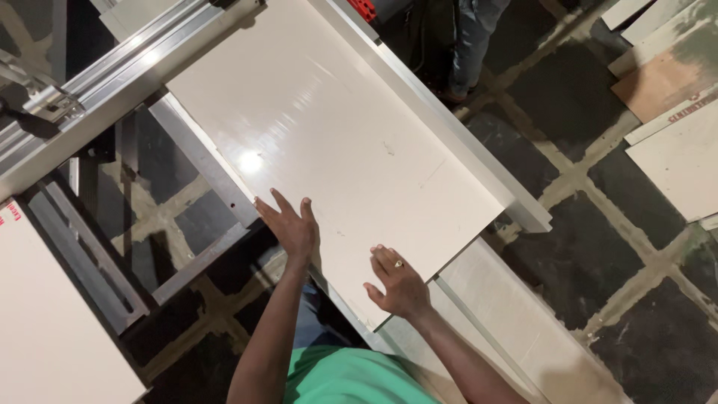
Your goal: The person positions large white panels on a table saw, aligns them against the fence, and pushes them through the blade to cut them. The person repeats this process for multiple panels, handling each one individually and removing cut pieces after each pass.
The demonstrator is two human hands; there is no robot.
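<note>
A large white panel [329, 142] is seen lying flat on the metal frame of a saw bench [112, 86], its long axis running from the near edge by the person's body away toward the aluminium rail at the far left. Both hands are laid on the near end of that panel. The left hand [290, 224] is pressed flat close to the panel's left edge, fingers spread and pointing up the long axis. The right hand [400, 284] is set palm down near the near right corner of the panel, a ring showing on one finger, fingers loosely spread. No grip is closed on anything: both hands lie open on the surface, nothing being clamped between fingers and thumb. The bulk of the panel lies ahead of both hands, so that its length stretches away from them; the left hand sits a little further up the panel than the right.

The panel is glossy and off-white, with a bright lamp reflection just ahead of the left hand and faint scuffs toward its right side. A long white fence strip [449, 127] is seen running along the panel's right edge. Beyond that strip, dark floor tiles [636, 247] and further pale boards [680, 157] are visible; another white sheet [45, 314] lies left of the panel. Another person's legs [471, 37] stand beyond the panel's far right.
</note>
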